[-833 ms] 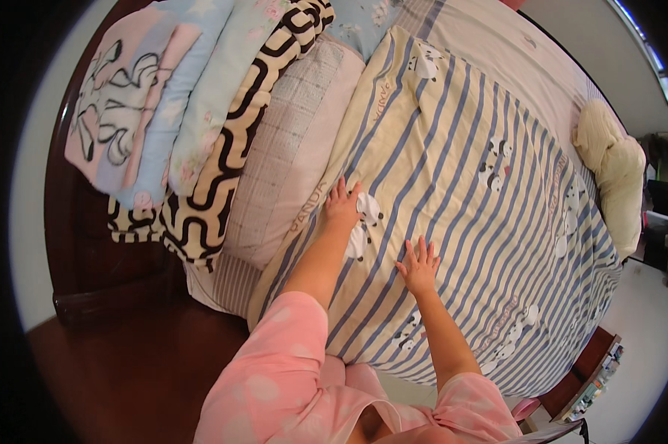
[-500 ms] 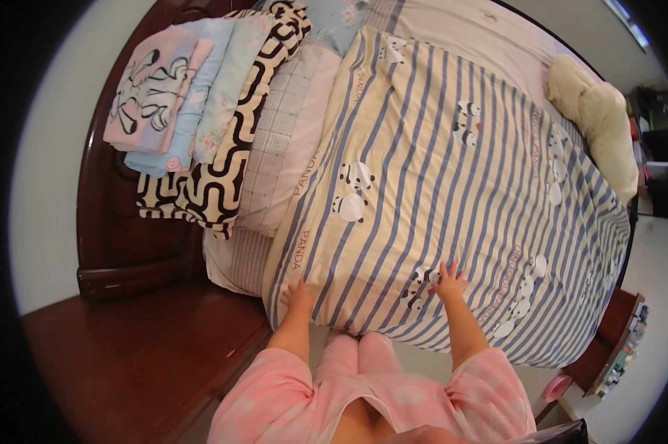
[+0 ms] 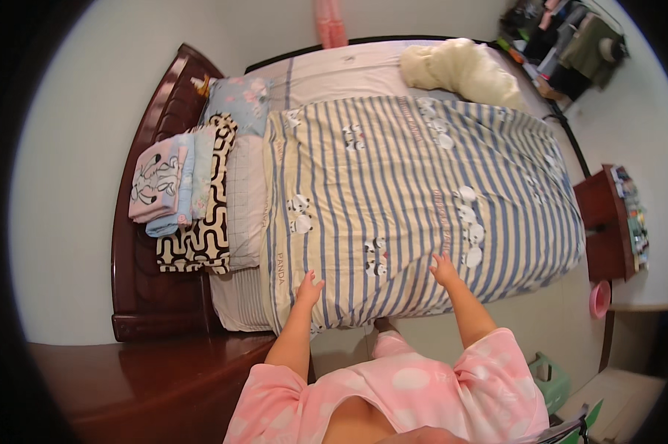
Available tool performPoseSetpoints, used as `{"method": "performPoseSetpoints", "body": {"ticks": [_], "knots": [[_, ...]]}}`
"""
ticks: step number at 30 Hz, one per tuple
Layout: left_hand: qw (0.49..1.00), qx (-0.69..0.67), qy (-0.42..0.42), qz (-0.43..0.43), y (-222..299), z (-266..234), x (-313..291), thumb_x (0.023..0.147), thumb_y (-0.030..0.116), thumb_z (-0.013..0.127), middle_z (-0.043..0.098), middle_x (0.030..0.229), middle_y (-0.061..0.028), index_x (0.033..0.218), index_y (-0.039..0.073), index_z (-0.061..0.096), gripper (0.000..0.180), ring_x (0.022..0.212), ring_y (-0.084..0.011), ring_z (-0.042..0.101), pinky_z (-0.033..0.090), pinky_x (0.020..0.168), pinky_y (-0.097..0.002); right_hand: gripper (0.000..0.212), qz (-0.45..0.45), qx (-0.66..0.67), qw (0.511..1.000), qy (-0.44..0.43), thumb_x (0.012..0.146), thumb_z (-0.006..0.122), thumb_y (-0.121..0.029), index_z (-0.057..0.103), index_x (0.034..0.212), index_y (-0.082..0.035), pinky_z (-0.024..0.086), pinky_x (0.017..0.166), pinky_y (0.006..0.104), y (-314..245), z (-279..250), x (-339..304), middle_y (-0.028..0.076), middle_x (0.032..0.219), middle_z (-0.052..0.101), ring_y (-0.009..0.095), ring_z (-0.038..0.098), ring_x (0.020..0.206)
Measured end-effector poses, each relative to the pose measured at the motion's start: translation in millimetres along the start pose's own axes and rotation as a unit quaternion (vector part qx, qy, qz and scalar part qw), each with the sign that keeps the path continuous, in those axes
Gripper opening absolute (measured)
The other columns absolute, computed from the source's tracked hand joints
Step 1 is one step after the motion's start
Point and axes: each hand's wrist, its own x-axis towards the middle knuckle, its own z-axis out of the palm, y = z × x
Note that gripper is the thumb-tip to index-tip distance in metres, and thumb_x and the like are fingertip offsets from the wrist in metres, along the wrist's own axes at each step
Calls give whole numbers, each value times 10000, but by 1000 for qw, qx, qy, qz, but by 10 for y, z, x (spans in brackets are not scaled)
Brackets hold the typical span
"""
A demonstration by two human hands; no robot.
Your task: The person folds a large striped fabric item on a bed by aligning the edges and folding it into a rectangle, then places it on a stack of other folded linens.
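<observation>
Covering most of the bed (image 3: pixel 363 70), a blue-and-cream striped quilt (image 3: pixel 423 192) with panda prints is spread flat, its near edge hanging over the side. A stack of folded blankets (image 3: pixel 189 196) is piled against the dark wooden headboard (image 3: pixel 152 222). A cream pillow (image 3: pixel 460 68) is seen at the far side. The left hand (image 3: pixel 309 286) is laid on the quilt's near edge, fingers spread wide, gripping nothing. The right hand (image 3: pixel 445 268) is pressed flat likewise, open.

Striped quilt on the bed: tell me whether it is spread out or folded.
Spread out. The striped quilt lies flat across most of the bed, with the left hand and right hand resting open near its near edge.
</observation>
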Motion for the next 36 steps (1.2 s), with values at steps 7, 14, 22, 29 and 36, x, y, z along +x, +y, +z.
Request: {"method": "performPoseSetpoints", "body": {"ticks": [7,14,22,29,36], "knots": [[960,-258,-47,99,471,471,-628,794,142,625,485,1249,-163,1301,44,357,581,1172,-271,447,355,966,-355,460,46,110,979,165,789,617,-213,482,1212,-94,342,983,391,788,-334,-1379,242,1309,342,372,372,1200],[963,-201,-130,126,1229,1068,-1230,808,116,598,482,1244,-160,1304,32,348,562,1139,-246,470,402,910,-341,379,87,150,945,276,802,602,-218,529,1154,-96,405,907,369,1537,-645,-2420,194,1238,430,345,466,1100],[951,-148,-177,204,2501,2193,-1495,807,132,587,506,1209,-146,1279,-12,366,541,1109,-237,488,396,911,-332,281,136,221,903,342,824,576,-204,578,1060,-51,412,866,385,2646,-1119,-3066,176,1057,553,320,510,1010],[930,-101,-264,235,3861,3988,-2105,791,133,600,529,1173,-163,1234,-2,415,499,1055,-241,526,425,877,-333,267,188,281,874,350,840,544,-226,597,1022,-38,453,735,313,4335,-1586,-3509,96,858,613,202,570,808],[917,-119,-294,243,4833,5163,-2373,809,110,595,545,1156,-138,1216,13,443,445,1041,-210,528,428,864,-310,263,222,295,872,321,853,525,-216,592,1024,-29,465,656,274,5294,-2854,-3537,60,782,617,132,577,690]]}}
